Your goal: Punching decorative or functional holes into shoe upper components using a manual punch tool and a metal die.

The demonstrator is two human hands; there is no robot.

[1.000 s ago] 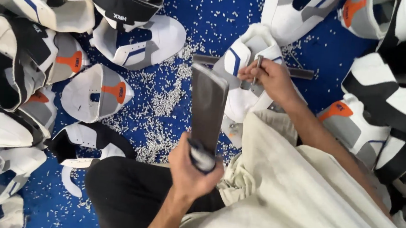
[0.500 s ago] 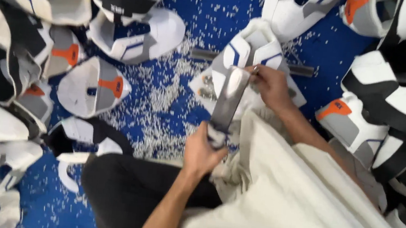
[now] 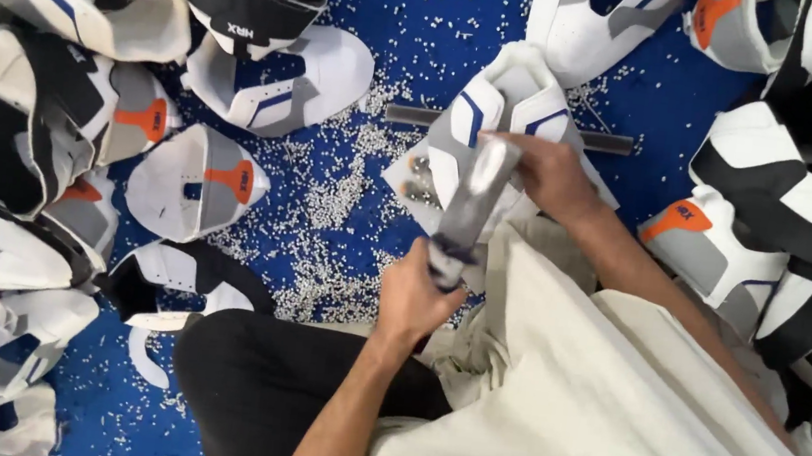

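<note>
just now the left hand (image 3: 416, 296) is wrapped tight round the lower end of a flat grey metal bar (image 3: 474, 205), fingers curled together on its dark handle, with the bar slanting up and away toward the far right. its far end meets the white shoe upper (image 3: 504, 108) with grey and blue panels, which lies on the blue floor (image 3: 428, 19) just beyond the person's cream-clad knee (image 3: 554, 354). the right hand (image 3: 552, 176) rests on that upper beside the bar's tip; its fingers seem pressed down on or pinching the piece, though the blur and the hand's own back hide exactly how.

as a judgement, the step in hand looks like striking or pressing the upper with the bar while the other hand steadies it. the next move would call for keeping the steadying fingers clear of the bar's end and holding the upper flat.

room is tight. a thin dark strip (image 3: 408, 115) lies under the upper, sticking out left and right. white pellets (image 3: 338, 201) litter the floor to the left. finished uppers crowd the far left pile (image 3: 25, 118) and the right pile (image 3: 791, 198), so the only open ground is the small patch near the knee and the pellet-strewn gap.
</note>
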